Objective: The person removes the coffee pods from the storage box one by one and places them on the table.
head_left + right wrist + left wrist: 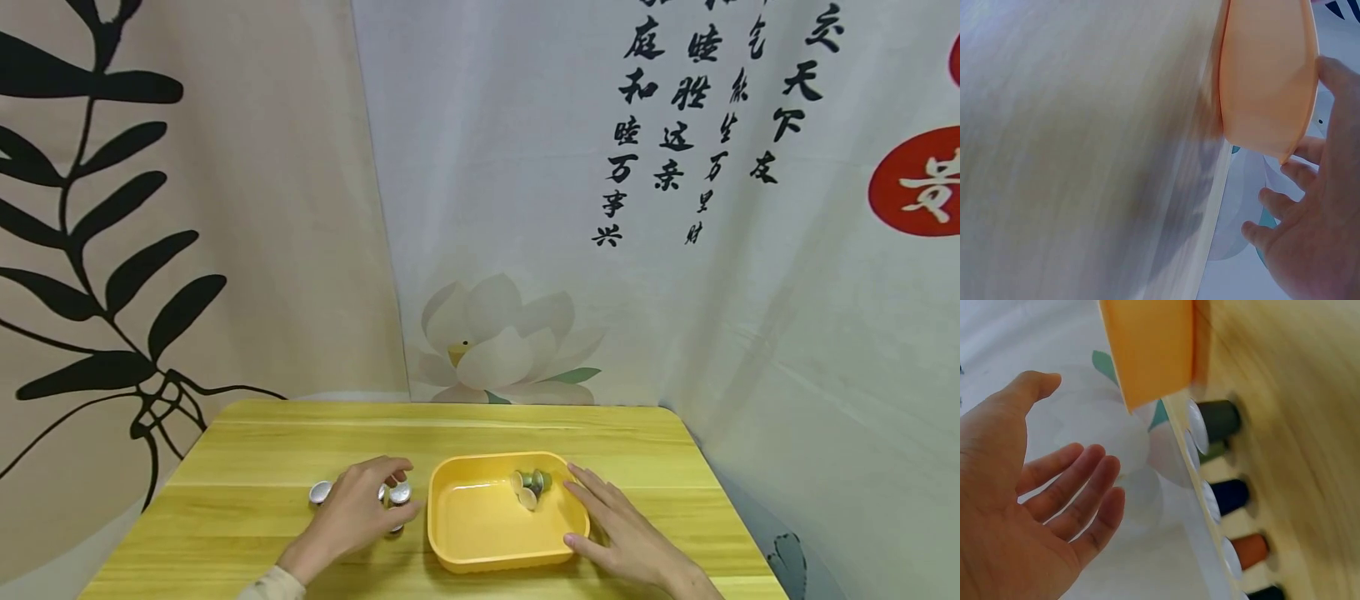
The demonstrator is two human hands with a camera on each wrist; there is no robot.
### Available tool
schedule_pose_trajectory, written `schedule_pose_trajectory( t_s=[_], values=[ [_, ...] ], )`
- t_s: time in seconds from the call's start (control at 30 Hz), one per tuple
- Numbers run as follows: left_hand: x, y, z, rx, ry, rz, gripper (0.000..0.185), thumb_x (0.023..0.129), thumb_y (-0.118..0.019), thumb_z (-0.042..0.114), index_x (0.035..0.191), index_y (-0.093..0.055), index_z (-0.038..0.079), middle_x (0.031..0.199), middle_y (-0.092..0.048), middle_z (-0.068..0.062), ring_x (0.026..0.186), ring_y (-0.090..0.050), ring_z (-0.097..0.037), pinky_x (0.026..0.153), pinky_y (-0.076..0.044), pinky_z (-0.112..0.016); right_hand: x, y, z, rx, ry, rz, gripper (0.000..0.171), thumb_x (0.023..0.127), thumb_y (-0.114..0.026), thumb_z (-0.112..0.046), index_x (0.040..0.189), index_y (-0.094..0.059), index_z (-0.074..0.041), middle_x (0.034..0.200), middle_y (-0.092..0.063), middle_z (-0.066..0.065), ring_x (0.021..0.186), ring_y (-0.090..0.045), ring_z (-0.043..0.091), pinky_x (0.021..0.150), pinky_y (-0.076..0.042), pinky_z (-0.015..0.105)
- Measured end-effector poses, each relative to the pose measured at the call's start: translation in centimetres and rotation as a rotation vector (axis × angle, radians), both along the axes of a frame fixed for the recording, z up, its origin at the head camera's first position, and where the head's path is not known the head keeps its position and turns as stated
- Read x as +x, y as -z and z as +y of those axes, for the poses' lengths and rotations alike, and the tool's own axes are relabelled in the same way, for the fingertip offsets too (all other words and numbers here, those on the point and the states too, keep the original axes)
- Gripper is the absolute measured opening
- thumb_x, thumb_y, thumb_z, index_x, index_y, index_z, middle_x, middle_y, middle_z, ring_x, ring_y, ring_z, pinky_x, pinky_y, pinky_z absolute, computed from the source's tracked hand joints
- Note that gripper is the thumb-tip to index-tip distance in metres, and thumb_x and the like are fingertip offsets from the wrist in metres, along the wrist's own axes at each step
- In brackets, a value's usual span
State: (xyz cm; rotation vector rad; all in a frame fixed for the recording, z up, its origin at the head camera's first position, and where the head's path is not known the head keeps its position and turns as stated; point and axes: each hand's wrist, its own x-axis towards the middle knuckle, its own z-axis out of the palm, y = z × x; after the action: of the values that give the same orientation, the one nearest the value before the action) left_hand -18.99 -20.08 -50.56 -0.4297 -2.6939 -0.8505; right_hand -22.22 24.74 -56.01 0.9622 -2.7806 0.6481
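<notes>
My left hand (pixel 362 504) hovers over a group of coffee capsules on the table, fingers loosely bent and nothing between them. In the left wrist view the capsules stand in a row with silver lids facing up: a dark green capsule (pixel 1220 420), a dark blue capsule (pixel 1232 495), an orange capsule (pixel 1251 550) and others. To their right is a yellow plastic basin (pixel 480 525), holding a few greenish capsules (pixel 536 483) at its right side. Against the basin's right rim rests my right hand (pixel 618 529), its fingers extended and spread.
The light wooden table (pixel 262 442) has its back edge close to a hanging cloth (pixel 510 167) with printed characters and a lotus. One silver-lidded capsule (pixel 320 492) stands left of my left hand.
</notes>
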Motion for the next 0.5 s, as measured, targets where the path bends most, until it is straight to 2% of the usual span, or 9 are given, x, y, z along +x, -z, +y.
schedule_pose_trajectory(
  t_s=[0.17,0.33,0.5],
  values=[
    [-0.8,-0.5,1.5,-0.022,0.098,0.05,0.05,0.091,-0.096,0.043,0.126,-0.081,0.012,0.111,-0.083,0.003,0.096,-0.077,-0.014,0.079,-0.063,-0.025,0.0,0.0,0.0,0.001,0.0,-0.003,0.071,0.111,-0.068,-0.056,0.171,-0.05,-0.023,0.185,-0.038,0.007,0.164,-0.046,0.043,0.126,-0.044,0.074],
    [-1.6,-1.0,3.1,-0.036,0.158,0.028,0.05,0.092,-0.095,0.044,0.128,-0.08,0.012,0.116,-0.083,0.001,0.101,-0.079,-0.02,0.082,-0.064,-0.027,0.0,0.0,0.0,0.008,0.001,0.007,0.071,0.111,-0.068,-0.056,0.17,-0.051,-0.021,0.185,-0.038,0.007,0.164,-0.047,0.043,0.125,-0.044,0.074],
    [-2.5,-1.4,4.7,-0.095,0.215,0.038,0.049,0.093,-0.094,0.043,0.128,-0.08,0.012,0.117,-0.083,0.0,0.102,-0.079,-0.017,0.086,-0.066,-0.031,0.0,0.0,0.0,0.007,-0.003,0.016,0.071,0.11,-0.069,-0.055,0.17,-0.051,-0.021,0.185,-0.039,0.007,0.164,-0.047,0.043,0.125,-0.045,0.074]
  ],
)
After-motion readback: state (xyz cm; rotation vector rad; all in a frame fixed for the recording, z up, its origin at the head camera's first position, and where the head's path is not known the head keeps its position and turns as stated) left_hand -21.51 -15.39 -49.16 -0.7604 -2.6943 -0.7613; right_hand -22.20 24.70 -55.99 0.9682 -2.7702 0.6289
